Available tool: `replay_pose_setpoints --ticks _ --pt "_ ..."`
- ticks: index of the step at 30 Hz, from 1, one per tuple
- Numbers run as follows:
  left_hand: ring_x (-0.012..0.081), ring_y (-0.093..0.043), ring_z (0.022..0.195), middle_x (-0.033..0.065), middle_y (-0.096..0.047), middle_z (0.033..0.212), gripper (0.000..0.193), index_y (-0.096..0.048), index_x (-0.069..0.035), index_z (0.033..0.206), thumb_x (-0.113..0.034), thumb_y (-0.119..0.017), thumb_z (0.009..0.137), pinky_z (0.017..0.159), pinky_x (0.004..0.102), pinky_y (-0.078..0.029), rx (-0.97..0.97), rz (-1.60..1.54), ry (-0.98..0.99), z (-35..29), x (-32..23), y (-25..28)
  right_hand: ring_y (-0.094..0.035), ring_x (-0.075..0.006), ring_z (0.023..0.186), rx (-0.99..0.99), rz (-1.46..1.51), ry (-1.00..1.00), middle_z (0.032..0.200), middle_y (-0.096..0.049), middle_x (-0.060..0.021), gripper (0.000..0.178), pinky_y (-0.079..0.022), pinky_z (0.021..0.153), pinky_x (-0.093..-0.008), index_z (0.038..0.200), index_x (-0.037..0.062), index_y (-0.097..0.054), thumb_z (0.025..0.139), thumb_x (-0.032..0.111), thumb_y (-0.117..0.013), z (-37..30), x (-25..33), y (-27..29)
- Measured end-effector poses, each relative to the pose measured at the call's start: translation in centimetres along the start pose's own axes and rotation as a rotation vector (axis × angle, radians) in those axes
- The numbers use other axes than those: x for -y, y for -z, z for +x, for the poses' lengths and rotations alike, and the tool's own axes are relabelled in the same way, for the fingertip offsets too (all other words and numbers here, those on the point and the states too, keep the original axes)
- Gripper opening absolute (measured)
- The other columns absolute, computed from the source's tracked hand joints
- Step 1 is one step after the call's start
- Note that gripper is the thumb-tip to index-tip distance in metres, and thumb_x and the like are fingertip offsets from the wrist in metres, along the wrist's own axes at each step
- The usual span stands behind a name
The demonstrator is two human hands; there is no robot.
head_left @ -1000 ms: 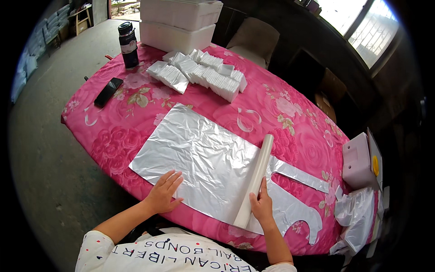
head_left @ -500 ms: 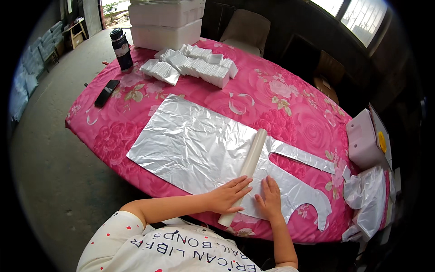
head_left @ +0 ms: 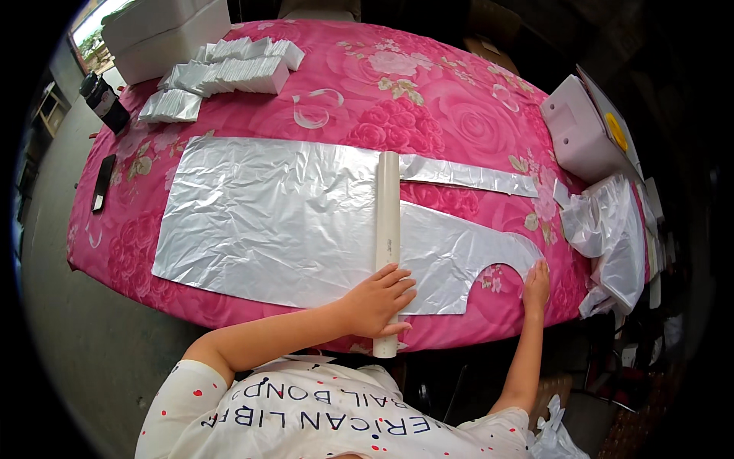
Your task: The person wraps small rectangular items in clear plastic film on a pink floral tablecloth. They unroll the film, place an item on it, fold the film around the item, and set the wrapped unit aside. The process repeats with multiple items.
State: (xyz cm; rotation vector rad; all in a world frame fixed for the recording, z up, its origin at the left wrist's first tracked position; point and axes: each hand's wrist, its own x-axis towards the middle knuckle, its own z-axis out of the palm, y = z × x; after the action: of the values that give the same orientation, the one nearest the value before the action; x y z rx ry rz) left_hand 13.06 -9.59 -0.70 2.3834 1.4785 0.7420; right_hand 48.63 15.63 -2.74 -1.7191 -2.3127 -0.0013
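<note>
A shiny, crinkled silver plastic sheet (head_left: 267, 222), cut like an apron, lies flat on the pink tablecloth. Across it, far to near, rests a pale tube (head_left: 388, 206) whose near end sticks out past the sheet. My left hand (head_left: 376, 302) lies over the near part of this tube, fingers stretched out and thumb apart. At the right, my right hand (head_left: 537, 287) touches the curved strap end of the sheet, its fingers straight and close together. A second, straight strap (head_left: 470, 176) runs rightward on the far side.
Stacks of folded silver-white packets (head_left: 229, 73) stand at the far left, before white foam boxes (head_left: 164, 38). A dark bottle (head_left: 105, 103) and a phone (head_left: 103, 183) are at the left edge. On the right are a pale box (head_left: 585, 130) and clear plastic bags (head_left: 608, 229).
My right hand has slid right from beside the tube to the strap end. My left hand stays on the tube. The view has turned, so the tube and sheet appear straighter.
</note>
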Motion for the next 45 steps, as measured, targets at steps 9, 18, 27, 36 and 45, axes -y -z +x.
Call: replay_pose_setpoints --ticks 9,18,27,36,45 --pt "0.0296 -0.042 0.118 0.0158 -0.052 0.117 0.057 -0.053 0.002 0.112 -0.045 -0.052 0.081 0.106 0.0435 -0.024 0.032 0.041 0.028 -0.3 -1.9 -0.2 -0.059 -0.0285 0.099 -0.288 -0.103 0.001 0.108 -0.062 -0.0155 0.024 -0.046 0.086 -0.0338 0.102 -0.0018 -0.063 0.084 0.012 -0.054 -2.1 0.2 -0.8" --pt "0.0272 -0.042 0.117 0.0124 -0.053 0.114 0.047 -0.056 -0.001 0.105 -0.038 -0.055 0.076 0.106 0.0429 -0.025 -0.04 0.055 -0.007 -1.7 -1.0 -0.1 -0.061 -0.0267 0.083 -0.374 -0.111 -0.079 0.086 -0.064 -0.0061 0.012 -0.046 0.069 -0.0378 0.078 0.0072 -0.059 0.074 0.015 -0.067 -2.8 4.8 2.5" --pt "0.0283 -0.043 0.115 0.0108 -0.053 0.113 0.039 -0.055 -0.003 0.105 -0.024 -0.058 0.073 0.104 0.0453 -0.027 -0.036 -0.113 -0.044 -1.5 0.8 1.5 -0.061 -0.0282 0.063 -0.177 0.194 -0.102 0.074 -0.063 -0.0135 0.016 -0.047 0.058 -0.036 0.085 0.0035 -0.063 0.081 0.018 -0.061 -2.8 10.9 5.6" --pt "0.0151 -0.055 0.102 0.0111 -0.055 0.115 0.039 -0.046 0.003 0.121 -0.017 -0.055 0.089 0.085 0.0288 -0.046 -0.262 -1.34 0.726 -1.5 0.0 4.0 -0.059 -0.017 0.06 0.372 0.936 0.309 0.075 -0.064 -0.0092 0.021 -0.046 0.056 -0.0259 0.093 0.0029 -0.063 0.075 0.011 -0.07 -11.7 29.8 6.5" --pt "0.0117 -0.062 0.077 0.0111 -0.065 0.09 0.022 -0.059 0.004 0.1 -0.006 -0.065 0.081 0.064 0.0232 -0.049 -0.157 -1.438 0.936 -5.3 3.1 4.9 -0.058 -0.0152 0.074 0.543 0.972 0.354 0.088 -0.064 -0.0075 0.035 -0.046 0.065 -0.0265 0.098 0.0023 -0.061 0.069 0.016 -0.076 -13.1 31.9 6.3"
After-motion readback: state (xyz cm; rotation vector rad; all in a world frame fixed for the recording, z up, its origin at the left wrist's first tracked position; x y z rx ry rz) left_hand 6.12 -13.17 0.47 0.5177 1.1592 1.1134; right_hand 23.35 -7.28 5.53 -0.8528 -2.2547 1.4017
